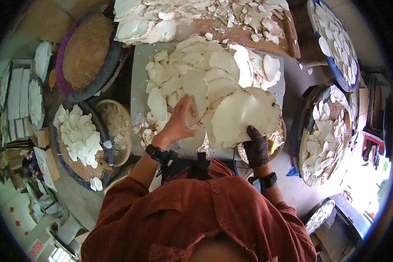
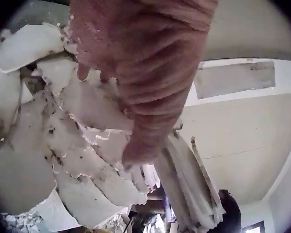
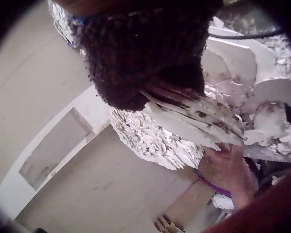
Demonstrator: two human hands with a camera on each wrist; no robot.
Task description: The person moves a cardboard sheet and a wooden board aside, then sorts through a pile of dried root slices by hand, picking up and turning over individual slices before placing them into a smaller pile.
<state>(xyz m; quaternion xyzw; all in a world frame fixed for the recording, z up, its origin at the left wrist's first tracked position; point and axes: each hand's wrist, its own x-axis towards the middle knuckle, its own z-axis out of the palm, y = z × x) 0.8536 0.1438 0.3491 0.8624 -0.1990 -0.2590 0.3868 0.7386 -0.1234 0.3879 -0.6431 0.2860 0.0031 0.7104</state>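
Observation:
My right hand (image 1: 256, 147), in a dark knit glove, grips a fanned stack of large, thin, whitish slices (image 1: 238, 115) by its near edge. Seen edge-on in the right wrist view, the stack (image 3: 194, 119) shows several layers with brown-spotted rims. My bare left hand (image 1: 179, 124) has its fingers spread, thumb apart, with the fingertips on an oval slice (image 1: 195, 89) just left of the stack. Beneath and beyond both hands lies a heap of similar slices (image 1: 218, 63) on a grey tabletop (image 1: 139, 78). The left fingertips are partly hidden in the left wrist view.
A wooden board (image 1: 291, 32) with broken pieces lies beyond the table. At the left stand a bare woven tray (image 1: 86, 50), a tray of slices (image 1: 79, 136) and a basin of pieces (image 1: 125, 113). Loaded trays (image 1: 323, 144) stand at the right. A bowl (image 1: 284, 135) sits below the stack.

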